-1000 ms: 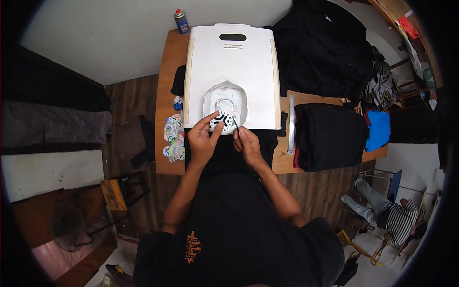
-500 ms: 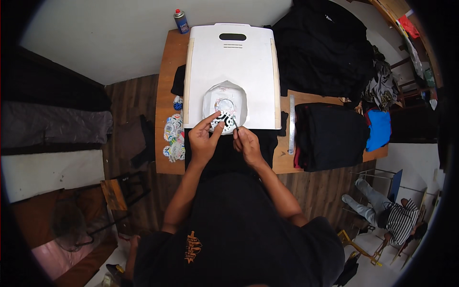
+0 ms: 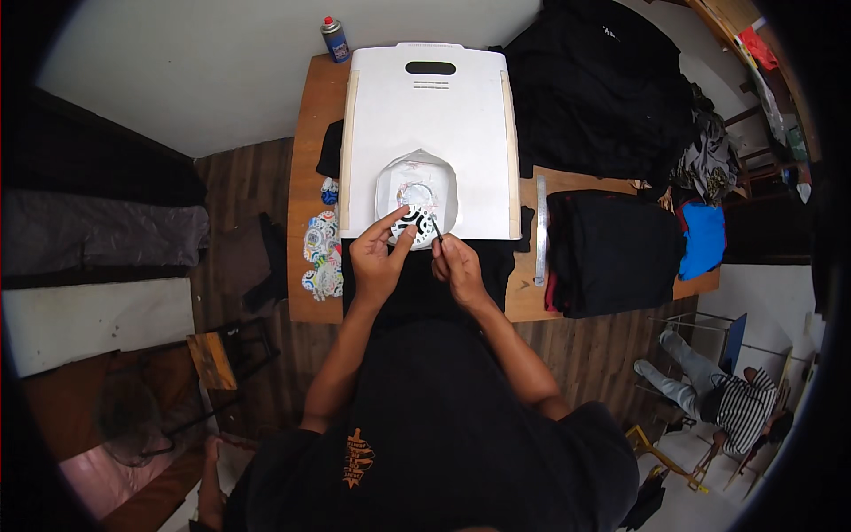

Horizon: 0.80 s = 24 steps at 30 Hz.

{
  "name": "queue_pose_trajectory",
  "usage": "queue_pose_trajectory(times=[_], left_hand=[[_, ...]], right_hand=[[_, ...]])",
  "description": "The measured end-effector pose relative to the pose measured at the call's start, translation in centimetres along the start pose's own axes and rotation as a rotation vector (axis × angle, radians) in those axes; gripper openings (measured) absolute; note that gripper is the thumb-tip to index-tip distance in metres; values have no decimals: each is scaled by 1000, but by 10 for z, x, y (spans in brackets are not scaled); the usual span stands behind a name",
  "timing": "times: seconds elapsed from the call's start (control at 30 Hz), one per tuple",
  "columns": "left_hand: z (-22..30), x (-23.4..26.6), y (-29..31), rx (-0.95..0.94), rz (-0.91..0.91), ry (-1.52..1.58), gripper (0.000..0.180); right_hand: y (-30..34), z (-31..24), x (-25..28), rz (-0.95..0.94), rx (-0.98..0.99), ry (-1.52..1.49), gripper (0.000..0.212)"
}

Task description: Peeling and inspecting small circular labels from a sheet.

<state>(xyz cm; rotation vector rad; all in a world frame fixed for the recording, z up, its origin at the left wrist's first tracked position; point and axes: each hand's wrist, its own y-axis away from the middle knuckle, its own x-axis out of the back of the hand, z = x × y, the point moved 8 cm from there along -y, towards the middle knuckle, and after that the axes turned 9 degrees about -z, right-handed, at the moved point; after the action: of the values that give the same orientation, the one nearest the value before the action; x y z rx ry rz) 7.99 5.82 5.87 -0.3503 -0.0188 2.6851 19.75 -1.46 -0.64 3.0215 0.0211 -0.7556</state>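
Observation:
Between the thumb and fingers of my left hand (image 3: 376,266) is a thin round white disc (image 3: 425,233) printed with black curved marks. My right hand (image 3: 461,273) pinches a thin dark tool (image 3: 436,227), its tip at the disc's right edge; its exact kind is too small to make out. Both hands are over the near end of a white board (image 3: 434,120) with a handle slot. Just beyond the disc lies a white many-sided shallow tray (image 3: 383,184), with small clear and reddish scraps inside.
Colourful round printed pieces (image 3: 324,244) lie left of the board on the wooden table (image 3: 312,115). A spray can (image 3: 335,40) stands at the back left. To the right are a metal ruler (image 3: 540,230), folded black cloth (image 3: 603,253) and a large black cloth heap (image 3: 598,89). Another person (image 3: 745,412) sits far right.
The disc has turned a little in my left hand, so its black marks sit differently. My hands stay in nearly the same place. At the lower left, another person's limb has shifted.

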Motion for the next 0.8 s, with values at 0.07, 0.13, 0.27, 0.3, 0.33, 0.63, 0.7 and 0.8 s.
queue_pose_trajectory(times=[0.07,0.13,0.27,0.3,0.33,0.63,0.7,0.8], left_hand=[[-1,1,0,6,4,-2,34],[-2,1,0,13,7,-5,34],[-2,1,-1,-16,-20,-17,35],[-2,1,-1,-34,-30,-31,37],[-4,2,-1,-34,-29,-31,37],[-1,0,-1,-35,-31,-21,37],[-2,2,-1,-47,-21,-15,37],[-2,1,0,-26,-29,-42,36]], right_hand=[[-1,-1,0,-6,14,10,34],[0,-1,0,4,6,3,34],[-1,1,2,-10,31,22,34],[-1,0,1,-8,33,19,34],[0,0,1,-6,35,15,34],[0,-1,3,6,19,14,35],[1,-2,1,5,9,5,34],[0,-2,1,2,3,3,34]])
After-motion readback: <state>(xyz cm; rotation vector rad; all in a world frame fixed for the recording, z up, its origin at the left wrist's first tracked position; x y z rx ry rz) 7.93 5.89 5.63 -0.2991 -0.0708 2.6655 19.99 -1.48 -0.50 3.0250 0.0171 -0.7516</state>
